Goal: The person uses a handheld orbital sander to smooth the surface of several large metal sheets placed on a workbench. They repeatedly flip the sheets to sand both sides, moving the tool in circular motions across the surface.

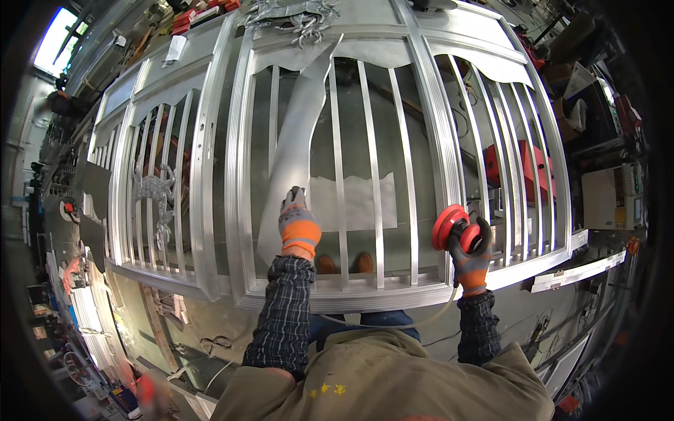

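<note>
My left hand (299, 226), in a grey and orange work glove, grips the lower part of a long silver sheet-metal piece (298, 133) with a wavy edge. The piece leans at a slant across the middle panel of a silver metal gate (427, 91). My right hand (470, 256), gloved the same way, is closed around a red and black disc sander (451, 226). The sander is above the gate's right-hand upright, its red pad turned to the left. A thin pale hose (421, 323) runs from it past my waist.
Another wavy-edged sheet (365, 202) shows behind the middle bars. Silver cast ornaments lie on the gate, one at the top (291, 15) and one on the left panel (154, 194). A red case (519, 170) shows through the right bars. Cables (216, 342) lie on the floor.
</note>
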Tool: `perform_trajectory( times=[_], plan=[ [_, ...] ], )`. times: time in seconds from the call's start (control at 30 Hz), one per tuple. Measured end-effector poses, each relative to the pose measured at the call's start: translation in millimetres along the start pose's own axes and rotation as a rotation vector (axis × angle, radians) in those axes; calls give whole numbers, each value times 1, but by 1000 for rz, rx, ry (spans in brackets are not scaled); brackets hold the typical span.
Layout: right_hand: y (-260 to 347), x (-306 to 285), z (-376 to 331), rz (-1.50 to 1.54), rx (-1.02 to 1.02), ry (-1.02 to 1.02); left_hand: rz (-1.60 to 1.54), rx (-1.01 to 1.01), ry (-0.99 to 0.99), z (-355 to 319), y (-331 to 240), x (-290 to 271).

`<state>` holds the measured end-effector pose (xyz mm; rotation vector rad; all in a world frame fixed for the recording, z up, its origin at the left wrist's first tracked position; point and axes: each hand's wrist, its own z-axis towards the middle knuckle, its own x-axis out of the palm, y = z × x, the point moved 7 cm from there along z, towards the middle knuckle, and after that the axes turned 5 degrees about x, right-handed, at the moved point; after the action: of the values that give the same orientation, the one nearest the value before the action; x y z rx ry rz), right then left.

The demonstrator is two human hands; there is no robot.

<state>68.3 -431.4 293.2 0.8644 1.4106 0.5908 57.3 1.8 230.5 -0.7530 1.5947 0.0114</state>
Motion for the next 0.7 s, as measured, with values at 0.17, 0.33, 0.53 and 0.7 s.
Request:
perform_trajectory(
  times=[0.17,0.33,0.53,0.7],
  plan=[
    [-7,1,-5,7,-8,-9,-11,41,6,-19,-36,99],
    [-27,11,-4,31,-1,-28,28,19,35,-12,-80,179],
    [-12,44,5,54,87,72,-217,59,110,-8,-108,225],
    [5,89,26,-261,-156,171,-306,11,-138,-20,15,176]
  ],
)
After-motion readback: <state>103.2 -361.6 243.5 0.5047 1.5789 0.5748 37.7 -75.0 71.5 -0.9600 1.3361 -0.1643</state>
